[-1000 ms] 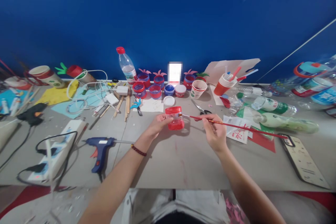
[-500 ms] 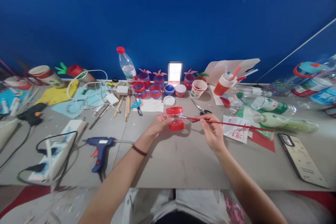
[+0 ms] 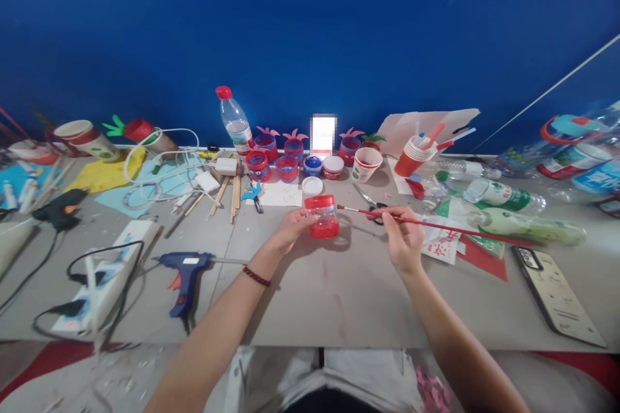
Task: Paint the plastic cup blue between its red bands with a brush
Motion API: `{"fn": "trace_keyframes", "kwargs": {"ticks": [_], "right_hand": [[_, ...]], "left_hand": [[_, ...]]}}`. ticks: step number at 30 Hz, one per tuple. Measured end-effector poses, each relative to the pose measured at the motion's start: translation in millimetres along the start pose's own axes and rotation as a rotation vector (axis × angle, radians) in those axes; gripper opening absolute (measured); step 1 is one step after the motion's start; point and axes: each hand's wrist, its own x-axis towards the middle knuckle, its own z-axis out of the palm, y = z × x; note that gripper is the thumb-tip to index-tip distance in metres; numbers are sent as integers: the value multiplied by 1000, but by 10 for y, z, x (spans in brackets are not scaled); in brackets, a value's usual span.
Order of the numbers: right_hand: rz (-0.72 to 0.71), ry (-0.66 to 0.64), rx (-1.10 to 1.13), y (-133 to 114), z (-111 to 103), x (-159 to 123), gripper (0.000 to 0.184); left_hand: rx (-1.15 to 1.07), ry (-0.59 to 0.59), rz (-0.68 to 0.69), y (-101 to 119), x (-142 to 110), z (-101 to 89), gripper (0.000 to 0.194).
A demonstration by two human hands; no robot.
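Note:
My left hand (image 3: 292,230) is closed around the left side of a small clear plastic cup (image 3: 323,218) with red paint at its top and bottom bands. Between those bands the plastic is see-through. My right hand (image 3: 403,237) pinches a long red-handled paintbrush (image 3: 436,226). Its bristle tip points left and sits just beside the cup's right edge, apart from it. Behind the cup lie a white jar lid (image 3: 312,186), an opened jar of blue paint (image 3: 312,166) and a jar of red paint (image 3: 333,167).
Several red-and-blue painted cups (image 3: 287,169) stand by the wall. Scissors (image 3: 372,197) lie behind my right hand. A blue glue gun (image 3: 188,277) and a power strip (image 3: 109,277) are on the left. Plastic bottles (image 3: 506,193) and a phone (image 3: 557,297) are on the right.
My right hand has drawn the paintbrush to the right, so its tip has left the front of the cup. My left hand keeps its hold, the cup turned slightly.

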Motion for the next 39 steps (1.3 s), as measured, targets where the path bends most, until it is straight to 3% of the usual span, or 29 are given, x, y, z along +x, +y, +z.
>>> {"fn": "trace_keyframes", "kwargs": {"ticks": [4,11,16,23,29,35,39], "right_hand": [[62,14,137,80,-20,-18,14],[82,-185,101,9,28,-68,15],[39,-114,-9,-31,25,-25,21],[39,-56,-28,8,-35,21,18],[23,29,88,70,-36,-16,14],[96,-150,145,43,19,-86,13],[75,-151,101,-27,54,-65,16]], "left_hand": [[4,33,1,24,-9,21,56],[71,64,-24,32,-27,41,57],[57,77,-20,3,-14,34,62],[14,-16,-4,30,-11,25,57],[-19,21,0,39,-7,22,58],[29,62,-6,31,-10,30,58],[30,63,1,13,0,17,58]]}}
